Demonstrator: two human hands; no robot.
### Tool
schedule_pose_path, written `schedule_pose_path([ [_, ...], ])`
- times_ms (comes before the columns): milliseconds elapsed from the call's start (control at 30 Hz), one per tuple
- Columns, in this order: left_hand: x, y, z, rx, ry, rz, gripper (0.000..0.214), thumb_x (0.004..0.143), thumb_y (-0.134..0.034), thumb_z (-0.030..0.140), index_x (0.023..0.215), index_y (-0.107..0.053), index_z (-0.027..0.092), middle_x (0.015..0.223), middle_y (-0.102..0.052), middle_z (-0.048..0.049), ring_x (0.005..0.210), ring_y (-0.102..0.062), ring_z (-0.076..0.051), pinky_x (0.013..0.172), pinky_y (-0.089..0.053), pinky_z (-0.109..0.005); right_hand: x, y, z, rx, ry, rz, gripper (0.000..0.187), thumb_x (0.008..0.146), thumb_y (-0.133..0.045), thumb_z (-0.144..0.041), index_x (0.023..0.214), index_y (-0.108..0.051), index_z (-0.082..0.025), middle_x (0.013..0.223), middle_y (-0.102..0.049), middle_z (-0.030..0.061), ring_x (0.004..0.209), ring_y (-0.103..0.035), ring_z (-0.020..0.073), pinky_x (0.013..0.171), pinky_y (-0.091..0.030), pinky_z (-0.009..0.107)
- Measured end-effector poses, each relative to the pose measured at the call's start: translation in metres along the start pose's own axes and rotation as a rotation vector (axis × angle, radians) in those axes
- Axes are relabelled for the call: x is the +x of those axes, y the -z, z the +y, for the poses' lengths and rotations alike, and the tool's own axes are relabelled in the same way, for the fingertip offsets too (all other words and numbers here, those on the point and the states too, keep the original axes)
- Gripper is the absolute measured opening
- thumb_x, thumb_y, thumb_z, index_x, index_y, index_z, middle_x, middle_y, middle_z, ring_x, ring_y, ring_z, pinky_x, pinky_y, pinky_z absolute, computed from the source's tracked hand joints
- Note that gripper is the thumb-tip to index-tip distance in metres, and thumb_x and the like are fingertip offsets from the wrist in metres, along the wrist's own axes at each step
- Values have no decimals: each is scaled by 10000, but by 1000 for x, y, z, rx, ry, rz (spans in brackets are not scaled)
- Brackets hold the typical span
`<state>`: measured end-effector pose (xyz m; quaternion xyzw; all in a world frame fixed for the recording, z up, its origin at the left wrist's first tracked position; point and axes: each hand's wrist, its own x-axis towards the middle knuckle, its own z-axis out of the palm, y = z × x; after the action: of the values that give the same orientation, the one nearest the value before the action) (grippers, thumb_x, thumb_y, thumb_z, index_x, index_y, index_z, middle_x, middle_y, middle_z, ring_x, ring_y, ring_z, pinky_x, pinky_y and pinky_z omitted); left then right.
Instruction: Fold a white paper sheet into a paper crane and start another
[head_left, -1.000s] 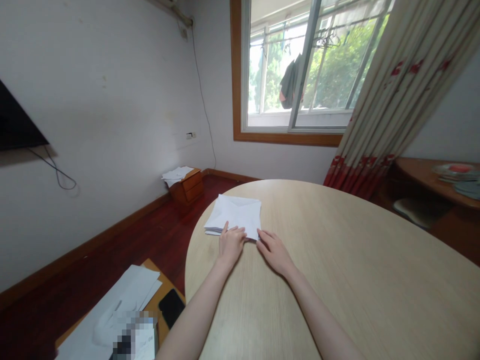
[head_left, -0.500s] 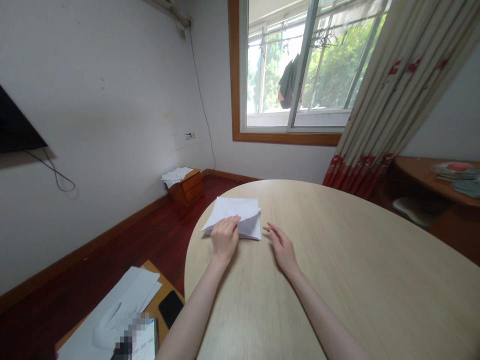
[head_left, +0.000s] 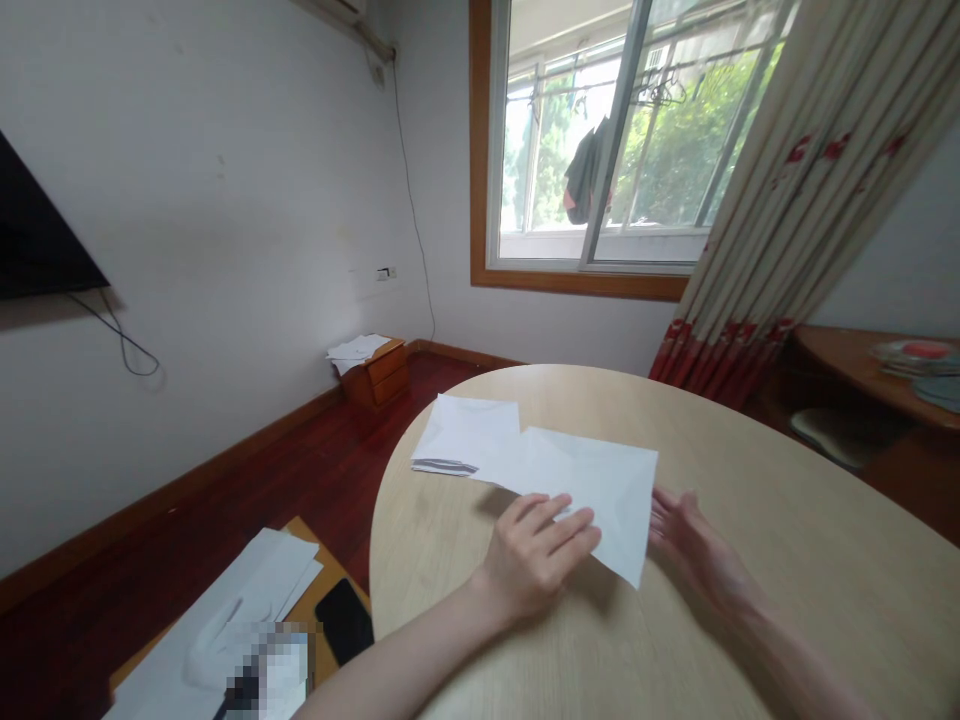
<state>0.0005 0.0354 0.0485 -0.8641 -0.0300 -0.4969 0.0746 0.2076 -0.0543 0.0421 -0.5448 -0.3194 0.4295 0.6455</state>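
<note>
A white sheet of paper [head_left: 607, 480] with faint creases is raised off the round table [head_left: 787, 560], casting a shadow below. My left hand [head_left: 540, 550] grips its near edge, fingers spread over the top and thumb hidden. At the sheet's right edge is my right hand [head_left: 697, 540], its thumb up and apart and its fingertips partly behind the paper. Whether those fingertips touch it, I cannot tell. On the table's left side lies a stack of white papers [head_left: 472, 425] with layered edges; the raised sheet's left corner overlaps or meets it.
At lower left, a low wooden surface [head_left: 307, 610] holds loose white sheets [head_left: 225, 580], a dark phone [head_left: 343, 618] and a partly blurred lit screen. A small wooden cabinet [head_left: 386, 375] with papers stands by the wall. A brown side table [head_left: 840, 345] is at right, near the curtain [head_left: 757, 200].
The sheet has come off the stack and moved right, toward me. My left hand has travelled right with it; my right hand has shifted right to its far edge.
</note>
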Motion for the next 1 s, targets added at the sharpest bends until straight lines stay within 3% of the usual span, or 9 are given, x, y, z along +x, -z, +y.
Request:
schedule_pose_path([
  [67, -7, -7, 9, -42, -51, -54, 251, 948, -409, 149, 1000, -651, 191, 1081, -703, 3, 1018, -622, -154, 867, -445, -297, -16, 13, -3, 36, -33, 81, 657, 698, -562, -737, 1147, -600, -258, 1273, -606, 93, 1158, -560, 329, 933, -497, 454],
  [200, -22, -19, 18, -174, -139, -261, 236, 958, -406, 172, 1030, -629, 200, 1139, -679, 26, 1007, -622, -136, 858, -436, -294, -32, 34, 12, -124, -65, 260, 715, 638, -716, -555, 1242, -518, -229, 1294, -586, 113, 1208, -514, 341, 980, -466, 449],
  [333, -36, -33, 19, -360, -211, -520, 246, 956, -404, 196, 1108, -597, 204, 1187, -656, 10, 1003, -632, -127, 878, -428, -275, -42, 49, 44, -472, 53, 422, 902, 681, -621, -602, 1419, -310, -186, 1476, -353, 157, 1324, -358, 359, 1087, -306, 510],
  [400, -41, -36, 19, -437, -171, -607, 232, 969, -431, 259, 1126, -594, 209, 1195, -652, 3, 997, -641, -134, 906, -422, -270, -47, 51, 57, -743, 198, 473, 823, 782, -506, -607, 1446, -269, -183, 1522, -257, 137, 1381, -241, 342, 1127, -186, 534],
  [533, -41, -33, 19, -579, -32, -660, 489, 900, -518, 529, 1251, -537, 189, 1255, -612, -61, 1203, -524, -201, 1034, -347, -311, -53, 48, 65, -1186, 525, 134, 521, 924, -377, -443, 1400, -388, -233, 1519, -283, 82, 1394, -234, 275, 1129, -154, 559],
  [700, -36, -24, 7, -474, 208, -797, 570, 942, -438, 520, 1406, -380, 195, 1450, -392, -96, 1351, -336, -227, 1110, -255, -393, -54, 41, 62, -1450, 422, -175, 435, 972, -342, -384, 1389, -416, -285, 1499, -317, 48, 1395, -230, 247, 1121, -185, 564],
  [767, -35, -23, 0, -402, 238, -871, 636, 911, -463, 567, 1417, -366, 193, 1503, -267, -122, 1394, -220, -271, 1132, -157, -475, -55, 40, 61, -1466, 351, -225, 434, 987, -310, -390, 1405, -380, -301, 1500, -308, 34, 1397, -219, 233, 1123, -199, 553],
  [833, -33, -22, -6, -372, 260, -964, 708, 856, -517, 618, 1421, -364, 219, 1516, -220, -128, 1397, -194, -301, 1119, -179, -496, -55, 40, 60, -1465, 300, -243, 440, 993, -291, -404, 1417, -351, -304, 1506, -286, 26, 1401, -201, 227, 1127, -198, 544],
  [1000, -27, -15, -12, -397, 266, -994, 893, 685, -581, 765, 1404, -396, 268, 1502, -289, -111, 1343, -305, -341, 1070, -250, -518, -55, 42, 59, -1443, 269, -242, 436, 994, -303, -366, 1424, -334, -304, 1502, -286, 18, 1404, -177, 225, 1132, -178, 549],
])
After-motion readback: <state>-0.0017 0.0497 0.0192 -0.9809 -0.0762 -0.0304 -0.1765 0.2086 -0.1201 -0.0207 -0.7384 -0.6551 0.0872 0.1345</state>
